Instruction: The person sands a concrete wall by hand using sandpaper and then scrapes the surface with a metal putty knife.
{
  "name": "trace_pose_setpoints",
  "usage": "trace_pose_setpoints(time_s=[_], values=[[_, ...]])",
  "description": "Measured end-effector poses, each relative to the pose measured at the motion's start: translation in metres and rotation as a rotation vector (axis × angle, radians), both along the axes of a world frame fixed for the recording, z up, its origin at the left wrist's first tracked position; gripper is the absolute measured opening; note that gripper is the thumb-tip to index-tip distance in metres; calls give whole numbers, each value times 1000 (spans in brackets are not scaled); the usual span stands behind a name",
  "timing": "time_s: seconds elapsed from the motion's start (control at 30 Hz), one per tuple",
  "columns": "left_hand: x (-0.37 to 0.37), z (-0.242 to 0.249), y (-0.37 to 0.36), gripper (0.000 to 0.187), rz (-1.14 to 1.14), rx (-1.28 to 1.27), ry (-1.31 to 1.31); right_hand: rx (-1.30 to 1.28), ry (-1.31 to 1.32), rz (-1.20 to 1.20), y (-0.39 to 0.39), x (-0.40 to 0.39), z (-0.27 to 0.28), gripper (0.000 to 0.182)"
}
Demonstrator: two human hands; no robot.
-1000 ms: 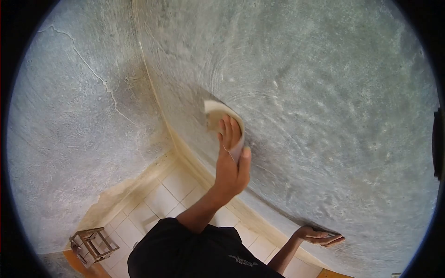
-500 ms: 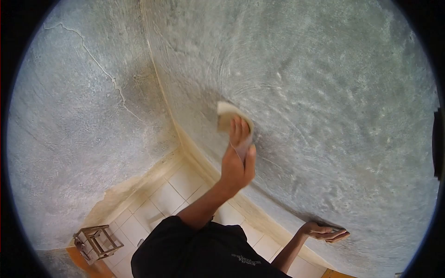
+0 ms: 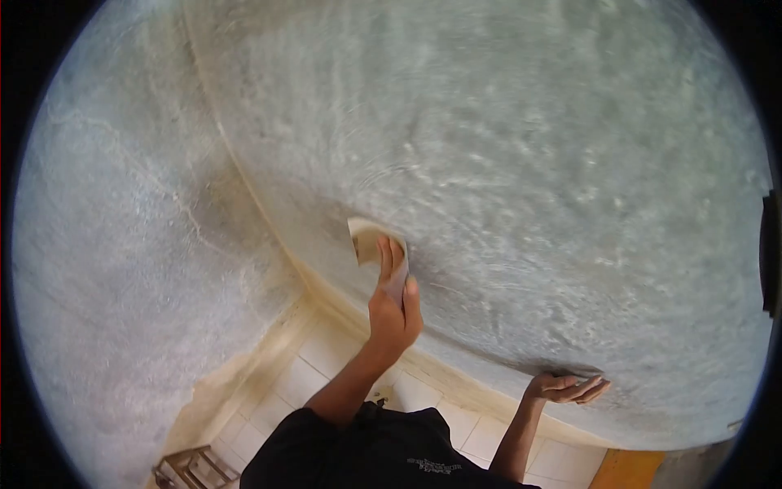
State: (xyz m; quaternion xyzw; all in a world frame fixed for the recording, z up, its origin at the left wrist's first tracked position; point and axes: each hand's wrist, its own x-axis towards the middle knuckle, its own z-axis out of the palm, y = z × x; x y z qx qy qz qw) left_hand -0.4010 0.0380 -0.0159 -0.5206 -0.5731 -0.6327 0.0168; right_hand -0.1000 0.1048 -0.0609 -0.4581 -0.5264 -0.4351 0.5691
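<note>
My left hand (image 3: 393,314) holds a bent sheet of tan-backed sandpaper (image 3: 368,241) against the grey-green plastered wall (image 3: 521,228). Its fingers lie over the sheet, the thumb is on the right side, and one end of the paper curls up beyond the fingertips. Lower and to the right, my right hand (image 3: 568,388) rests at the wall surface with its fingers stretched out and slightly parted. I see nothing held in it. Swirling scuff marks show on the wall around the sheet.
A second wall (image 3: 122,261) meets this one at a corner on the left, with a thin crack down it. Below are white floor tiles (image 3: 481,436), a small wooden stool (image 3: 195,469) and an orange-brown surface (image 3: 626,470) at the lower right.
The view has shifted, so the walls and my left hand appear lower and further left. My left hand keeps hold of the sandpaper. My right hand stays at the wall.
</note>
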Motion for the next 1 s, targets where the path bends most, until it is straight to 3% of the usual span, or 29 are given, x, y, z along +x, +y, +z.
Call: trace_pose_setpoints(time_s=[0.1, 0.3, 0.43, 0.53, 0.57, 0.77, 0.9, 1.0], values=[[-3, -17, 10, 49, -10, 13, -14, 14, -80, 185, -4, -18, -2, 44], [-18, 25, 20, 49, 44, 6, -559, -184, -241, 589, -25, -107, -14, 57], [26, -6, 11, 49, 178, -18, -149, -431, -331, 545, -22, -147, -9, 56], [35, -24, 1, 52, -6, -43, -135, -491, -360, 492, -15, -153, -17, 58], [23, -41, 5, 54, 32, -38, -109, -510, -374, 478, -15, -152, -20, 60], [-36, 10, 16, 59, 98, -95, -649, -505, -368, 397, -14, -160, -17, 60], [-19, -6, 31, 55, 47, 119, -97, -477, -380, 335, -12, -162, -15, 62], [20, -39, 20, 56, -95, 97, -69, -492, -323, 326, -14, -167, -13, 61]])
